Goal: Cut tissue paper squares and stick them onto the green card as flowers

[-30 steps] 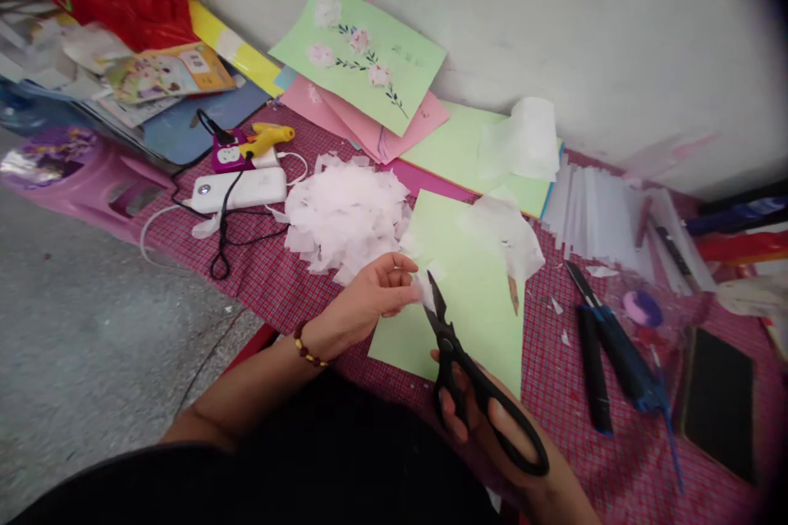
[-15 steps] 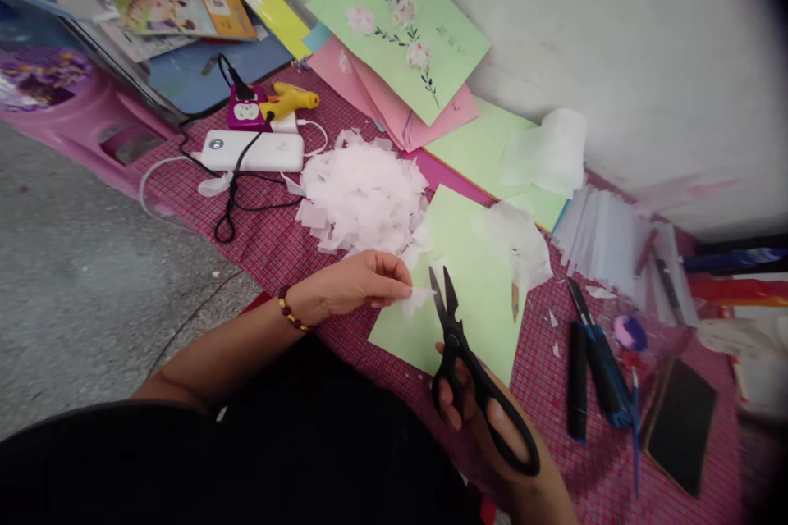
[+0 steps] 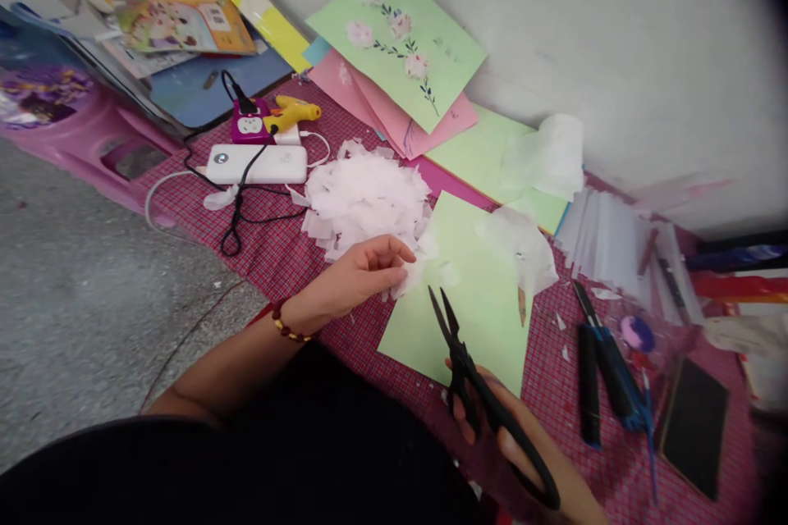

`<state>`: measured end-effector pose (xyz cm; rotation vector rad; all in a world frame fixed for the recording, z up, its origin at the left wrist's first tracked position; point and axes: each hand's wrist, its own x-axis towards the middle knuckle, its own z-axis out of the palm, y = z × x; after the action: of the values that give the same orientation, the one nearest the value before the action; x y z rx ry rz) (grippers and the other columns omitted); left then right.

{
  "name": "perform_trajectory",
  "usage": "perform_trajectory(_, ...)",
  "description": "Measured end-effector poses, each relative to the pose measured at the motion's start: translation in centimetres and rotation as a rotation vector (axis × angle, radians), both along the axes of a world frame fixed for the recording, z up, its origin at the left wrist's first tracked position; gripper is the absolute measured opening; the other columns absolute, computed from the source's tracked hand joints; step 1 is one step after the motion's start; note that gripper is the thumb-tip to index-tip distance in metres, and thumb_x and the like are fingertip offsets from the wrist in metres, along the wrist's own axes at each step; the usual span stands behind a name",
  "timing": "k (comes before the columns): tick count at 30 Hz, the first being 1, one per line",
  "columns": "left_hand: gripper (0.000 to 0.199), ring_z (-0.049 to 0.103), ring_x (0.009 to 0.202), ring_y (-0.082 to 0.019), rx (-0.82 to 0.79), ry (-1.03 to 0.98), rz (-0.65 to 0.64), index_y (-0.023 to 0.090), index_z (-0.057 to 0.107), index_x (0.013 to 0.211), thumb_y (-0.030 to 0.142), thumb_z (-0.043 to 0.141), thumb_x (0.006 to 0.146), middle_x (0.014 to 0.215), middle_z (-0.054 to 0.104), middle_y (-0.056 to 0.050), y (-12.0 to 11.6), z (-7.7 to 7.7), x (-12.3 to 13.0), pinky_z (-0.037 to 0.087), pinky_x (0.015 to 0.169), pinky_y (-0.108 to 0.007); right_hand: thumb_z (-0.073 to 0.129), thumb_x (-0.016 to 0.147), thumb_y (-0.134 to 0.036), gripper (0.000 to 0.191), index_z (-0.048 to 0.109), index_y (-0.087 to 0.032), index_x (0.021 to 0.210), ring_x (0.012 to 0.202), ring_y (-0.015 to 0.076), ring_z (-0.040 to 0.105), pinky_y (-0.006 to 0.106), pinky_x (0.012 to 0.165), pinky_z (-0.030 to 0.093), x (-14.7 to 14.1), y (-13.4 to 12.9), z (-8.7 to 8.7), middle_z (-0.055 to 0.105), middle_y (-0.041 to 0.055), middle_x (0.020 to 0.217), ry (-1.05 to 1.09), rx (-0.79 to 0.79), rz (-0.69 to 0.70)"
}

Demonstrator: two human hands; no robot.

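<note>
Black-handled scissors [image 3: 474,381] are in my right hand [image 3: 501,414], with fingers through the handles and the blades slightly apart over a light green sheet [image 3: 468,320]. My left hand [image 3: 366,275] hovers at the near edge of a pile of white tissue paper pieces [image 3: 369,197]. Its thumb and index finger are apart, and nothing shows between them. Loose white scraps lie just beyond its fingertips. A larger piece of white tissue [image 3: 523,250] rests on the sheet's right side, beside a pencil stub [image 3: 522,306].
To the left are a white power bank [image 3: 257,164], a purple socket block [image 3: 249,121], a yellow glue gun [image 3: 295,113] and cables. Flower-decorated green paper [image 3: 400,41] leans at the back. A utility knife [image 3: 609,369] and dark phone [image 3: 695,426] lie right.
The white scrap pinched in my left hand has been let go, and that hand's fingers have parted. My right hand has moved the scissors down and slightly right, away from my left hand.
</note>
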<state>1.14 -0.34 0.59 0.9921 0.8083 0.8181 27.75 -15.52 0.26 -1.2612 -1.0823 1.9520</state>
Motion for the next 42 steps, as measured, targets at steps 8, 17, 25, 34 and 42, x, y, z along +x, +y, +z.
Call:
perform_trajectory(8,0.032,0.053,0.073,-0.008,0.053,0.009,-0.112,0.018,0.058,0.11,0.017,0.066,0.079,0.086,0.058,0.001,-0.2,0.5,-0.4,0.041,0.068,-0.022,0.056,0.079,-0.073,0.071,0.053,-0.027,0.133,0.076,0.0195,0.051,0.032,0.064,0.044,-1.3,0.9,0.3,0.056,0.0062,0.093,-0.053,0.005,0.131)
perform_trajectory(17,0.035,0.051,0.071,-0.007,-0.027,-0.023,-0.142,0.018,0.059,0.11,0.017,0.068,0.076,0.1,0.058,-0.001,-0.4,0.1,-0.4,0.041,0.067,-0.022,0.059,0.079,-0.071,0.067,0.056,-0.026,0.129,0.073,0.017,0.052,0.029,0.062,0.044,-2.6,2.1,0.1,0.056,0.0039,0.088,-0.009,0.037,0.08)
perform_trajectory(25,0.037,0.052,0.073,-0.008,-0.024,0.011,-0.118,0.02,0.06,0.113,0.017,0.068,0.078,0.097,0.06,-0.001,-0.3,-0.1,-1.1,0.042,0.067,-0.022,0.059,0.083,-0.065,0.06,0.056,-0.022,0.126,0.06,0.0115,0.045,0.025,0.053,0.035,-3.8,2.8,0.1,0.055,0.0022,0.083,-0.047,0.06,0.039)
perform_trajectory(34,0.02,0.057,0.076,-0.009,0.003,0.107,-0.092,0.018,0.07,0.096,0.016,0.067,0.077,0.086,0.066,-0.001,-0.2,0.4,-2.0,0.045,0.07,-0.021,0.054,0.079,-0.075,0.072,0.055,-0.02,0.126,0.073,0.0164,0.05,0.029,0.065,0.046,-4.5,4.3,0.8,0.056,0.0054,0.09,-0.067,0.104,0.198)
perform_trajectory(42,0.015,0.059,0.077,-0.013,0.365,0.503,0.074,0.021,0.072,0.094,0.025,0.065,0.082,0.09,0.067,-0.002,3.1,3.2,-4.6,0.047,0.067,-0.024,0.067,0.081,-0.05,0.061,0.054,-0.024,0.134,0.106,0.0252,0.062,0.037,0.09,0.052,-2.4,2.9,2.1,0.062,0.0116,0.121,-0.196,0.097,0.169)
